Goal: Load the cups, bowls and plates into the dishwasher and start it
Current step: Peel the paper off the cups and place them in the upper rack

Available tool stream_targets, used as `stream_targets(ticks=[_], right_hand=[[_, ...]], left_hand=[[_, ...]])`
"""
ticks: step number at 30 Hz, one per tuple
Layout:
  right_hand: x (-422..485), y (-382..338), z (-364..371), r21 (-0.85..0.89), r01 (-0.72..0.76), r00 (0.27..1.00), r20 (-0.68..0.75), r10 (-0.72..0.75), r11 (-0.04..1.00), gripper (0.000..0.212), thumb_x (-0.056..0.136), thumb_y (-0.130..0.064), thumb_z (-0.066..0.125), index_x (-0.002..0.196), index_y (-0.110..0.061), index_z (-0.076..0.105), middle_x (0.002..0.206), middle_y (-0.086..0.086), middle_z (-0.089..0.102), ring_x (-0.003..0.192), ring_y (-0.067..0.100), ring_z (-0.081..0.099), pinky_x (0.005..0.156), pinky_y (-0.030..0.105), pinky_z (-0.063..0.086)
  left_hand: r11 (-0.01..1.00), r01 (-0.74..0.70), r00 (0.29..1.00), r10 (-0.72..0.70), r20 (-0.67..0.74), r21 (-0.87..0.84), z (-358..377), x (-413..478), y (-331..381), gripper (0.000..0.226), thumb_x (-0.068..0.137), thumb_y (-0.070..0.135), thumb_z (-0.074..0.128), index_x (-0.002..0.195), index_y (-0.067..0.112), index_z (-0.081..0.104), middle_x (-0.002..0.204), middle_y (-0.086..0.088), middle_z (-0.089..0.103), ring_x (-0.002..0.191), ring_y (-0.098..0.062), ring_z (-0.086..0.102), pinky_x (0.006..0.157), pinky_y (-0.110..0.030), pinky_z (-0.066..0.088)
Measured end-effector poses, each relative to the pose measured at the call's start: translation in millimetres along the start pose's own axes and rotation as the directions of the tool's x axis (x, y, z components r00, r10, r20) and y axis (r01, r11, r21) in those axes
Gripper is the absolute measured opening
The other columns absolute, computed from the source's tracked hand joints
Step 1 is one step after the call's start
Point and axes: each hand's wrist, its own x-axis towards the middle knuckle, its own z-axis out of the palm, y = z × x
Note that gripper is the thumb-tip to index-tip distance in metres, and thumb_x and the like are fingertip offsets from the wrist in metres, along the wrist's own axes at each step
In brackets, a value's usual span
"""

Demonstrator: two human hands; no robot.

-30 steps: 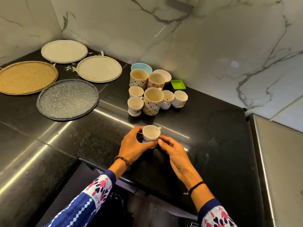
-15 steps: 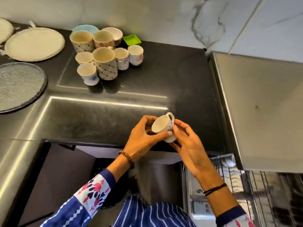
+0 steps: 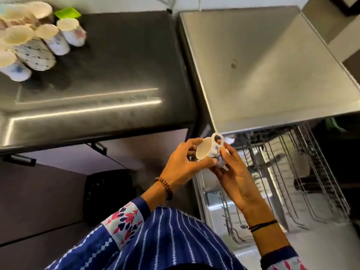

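A small white cup with a blue flower print [image 3: 206, 151] is tilted on its side, mouth toward the left, held between both hands. My left hand [image 3: 182, 162] grips its rim side and my right hand [image 3: 232, 172] holds its base and handle side. The cup hangs just left of the open dishwasher's wire rack [image 3: 292, 172], in front of the steel appliance top [image 3: 263, 71]. Several more cups [image 3: 39, 41] stand blurred on the black counter [image 3: 120, 75] at the upper left.
A small green dish [image 3: 67, 12] sits behind the cups by the marble wall. Below the counter are dark cabinet fronts with a handle [image 3: 21, 159]. The dishwasher's lower interior [image 3: 218, 207] shows beneath my right wrist.
Both hands have carried the cup off the counter to the right and down toward the dishwasher rack, tilting it onto its side. The view has swung right; the plates have left the frame.
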Motion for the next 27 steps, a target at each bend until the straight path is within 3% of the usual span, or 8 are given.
stream_targets(ticks=[4, 10, 13, 15, 18, 22, 25, 27], right_hand=[[-8, 8, -68, 0.046, -0.066, 0.995, -0.067, 0.069, 0.997, 0.042, 0.099, -0.024, 0.053, 0.141, -0.018, 0.052, 0.131, 0.013, 0.065, 0.117, 0.027, 0.065, 0.093, 0.034, 0.057], [15, 13, -151, 0.008, -0.127, 0.981, -0.144, 0.127, 0.992, 0.039, 0.087, -0.023, 0.064, 0.127, -0.021, 0.061, 0.111, 0.007, 0.075, 0.096, 0.02, 0.072, 0.083, 0.028, 0.06], [48, 13, -184, -0.088, -0.119, 0.979, -0.176, 0.102, 0.989, 0.046, 0.081, -0.021, 0.071, 0.126, -0.018, 0.062, 0.114, 0.008, 0.073, 0.102, 0.024, 0.072, 0.083, 0.034, 0.062], [77, 11, -203, -0.235, -0.104, 0.977, -0.206, 0.055, 0.967, 0.049, 0.081, -0.022, 0.073, 0.129, -0.015, 0.06, 0.118, 0.006, 0.071, 0.108, 0.024, 0.07, 0.084, 0.036, 0.061], [126, 10, -227, -0.535, -0.039, 0.969, -0.225, -0.098, 0.844, 0.037, 0.084, -0.024, 0.077, 0.118, -0.023, 0.064, 0.113, -0.004, 0.069, 0.103, 0.013, 0.067, 0.088, 0.032, 0.054], [194, 16, -250, -0.862, 0.095, 0.936, -0.092, -0.339, 0.498, 0.041, 0.087, -0.02, 0.076, 0.122, -0.01, 0.059, 0.109, 0.0, 0.06, 0.101, 0.02, 0.057, 0.079, 0.016, 0.047], [233, 18, -255, -0.943, 0.134, 0.884, -0.026, -0.467, 0.306, 0.042, 0.086, -0.017, 0.072, 0.125, -0.011, 0.058, 0.12, 0.01, 0.064, 0.107, 0.025, 0.059, 0.09, 0.036, 0.052], [250, 22, -256, -0.953, 0.166, 0.848, 0.006, -0.529, 0.255, 0.043, 0.084, -0.014, 0.071, 0.124, -0.007, 0.059, 0.122, 0.016, 0.065, 0.112, 0.031, 0.06, 0.096, 0.035, 0.049]], left_hand=[[0.996, 0.055, 0.996, -0.059, 0.069, 0.065, 63, 3, -22, 0.061, 0.068, 0.052, 0.078, 0.122, 0.038, 0.053, 0.119, 0.009, 0.058, 0.105, -0.005, 0.059, 0.093, -0.031, 0.053], [0.954, 0.037, 0.987, -0.082, 0.139, 0.298, 137, 39, -60, 0.06, 0.079, 0.051, 0.07, 0.13, 0.025, 0.052, 0.123, 0.011, 0.054, 0.111, -0.001, 0.046, 0.088, -0.01, 0.036], [0.877, -0.04, 0.982, -0.055, 0.182, 0.478, 156, 74, -89, 0.058, 0.08, 0.054, 0.067, 0.128, 0.024, 0.053, 0.127, 0.005, 0.055, 0.117, -0.013, 0.047, 0.097, -0.03, 0.042], [0.751, -0.142, 0.97, -0.023, 0.24, 0.645, 160, 98, -103, 0.064, 0.084, 0.053, 0.063, 0.136, 0.021, 0.046, 0.136, -0.002, 0.05, 0.127, -0.022, 0.042, 0.107, -0.037, 0.034], [0.51, -0.289, 0.918, -0.092, 0.385, 0.811, 155, 127, -121, 0.07, 0.09, 0.051, 0.055, 0.147, 0.018, 0.032, 0.154, -0.006, 0.03, 0.145, -0.023, 0.019, 0.121, -0.037, 0.005], [0.288, -0.45, 0.845, -0.169, 0.508, 0.845, 148, 141, -148, 0.071, 0.088, 0.056, 0.052, 0.147, 0.021, 0.034, 0.156, -0.001, 0.029, 0.149, -0.019, 0.006, 0.116, -0.036, -0.015], [0.323, -0.472, 0.838, -0.125, 0.531, 0.82, 148, 142, -164, 0.065, 0.084, 0.063, 0.048, 0.14, 0.031, 0.043, 0.15, 0.008, 0.038, 0.149, -0.017, 0.001, 0.119, -0.045, -0.014], [0.374, -0.454, 0.845, -0.106, 0.524, 0.808, 148, 144, -169, 0.062, 0.083, 0.064, 0.046, 0.138, 0.034, 0.045, 0.148, 0.01, 0.04, 0.149, -0.018, -0.001, 0.12, -0.048, -0.007]])
